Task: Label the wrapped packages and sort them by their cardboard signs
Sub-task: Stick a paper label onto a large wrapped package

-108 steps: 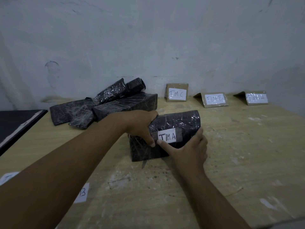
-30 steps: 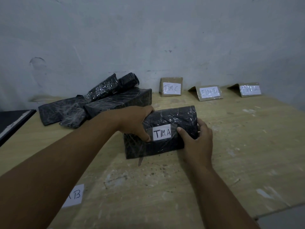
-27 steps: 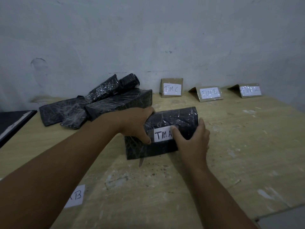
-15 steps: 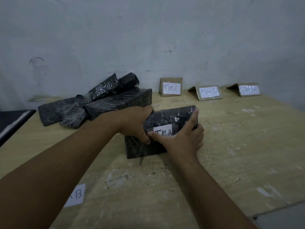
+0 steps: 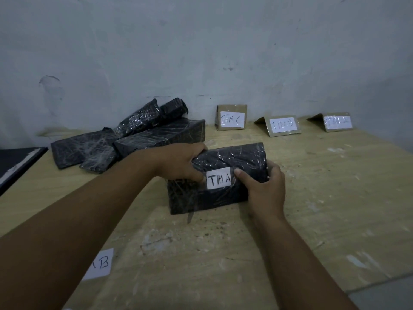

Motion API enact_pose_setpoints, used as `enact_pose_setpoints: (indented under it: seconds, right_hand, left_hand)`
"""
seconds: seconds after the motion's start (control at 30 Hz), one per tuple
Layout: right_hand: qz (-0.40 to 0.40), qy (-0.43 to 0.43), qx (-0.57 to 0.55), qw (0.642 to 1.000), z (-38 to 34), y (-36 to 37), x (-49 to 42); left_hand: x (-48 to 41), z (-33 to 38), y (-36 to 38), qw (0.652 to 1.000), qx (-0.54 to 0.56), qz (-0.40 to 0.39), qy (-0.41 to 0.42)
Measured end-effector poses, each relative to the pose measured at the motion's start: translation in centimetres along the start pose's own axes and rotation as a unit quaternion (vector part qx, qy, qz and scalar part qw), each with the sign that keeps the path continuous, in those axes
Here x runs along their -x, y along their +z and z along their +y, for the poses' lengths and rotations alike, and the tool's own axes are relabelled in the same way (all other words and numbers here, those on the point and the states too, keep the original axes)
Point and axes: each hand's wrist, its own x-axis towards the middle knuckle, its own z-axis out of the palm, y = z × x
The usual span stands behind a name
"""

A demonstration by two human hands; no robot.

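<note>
A black plastic-wrapped package [image 5: 225, 193] rests on the wooden table [image 5: 324, 198] in front of me. A white paper label reading "TIM A" [image 5: 218, 177] is stuck on its front face. My left hand [image 5: 178, 161] grips the package's top left end, thumb beside the label. My right hand [image 5: 264, 186] holds the right end, thumb pressing next to the label's right edge. Three folded cardboard signs stand at the back: "TIM C" [image 5: 231, 117], a middle sign [image 5: 282, 125] and a right sign [image 5: 337, 122], both too blurred to read.
A pile of several black wrapped packages [image 5: 125, 139] lies at the back left against the wall. A loose white label ending in "B" [image 5: 99, 264] lies near the table's front left. A dark board [image 5: 15, 163] sits at the far left edge.
My right hand slid from lying across the label to the package's right end, uncovering "TIM A". The left hand has kept its grip; the package stays in place.
</note>
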Motion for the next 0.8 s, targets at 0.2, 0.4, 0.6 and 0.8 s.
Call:
enact_pose_setpoints:
  seconds: [0.2, 0.4, 0.6, 0.8]
  right_hand:
    - [-0.018, -0.005, -0.035, 0.999, 0.3, -0.6, -0.4]
    - [-0.024, -0.036, 0.12, 0.992, -1.5, 0.3, 2.3]
    - [-0.001, -0.045, 0.184, 0.982, -2.1, 1.4, 2.5]
    - [0.024, -0.045, 0.084, 0.995, -0.9, 0.4, 1.1]
  left_hand:
    - [0.3, 0.2, -0.5, 0.999, 0.044, -0.02, -0.006]
    - [0.5, 0.9, -0.3, 0.998, 0.055, -0.026, -0.023]
    - [0.5, 0.8, -0.2, 0.999, 0.045, -0.018, -0.015]
    - [0.4, 0.4, -0.4, 0.996, 0.079, -0.022, -0.02]
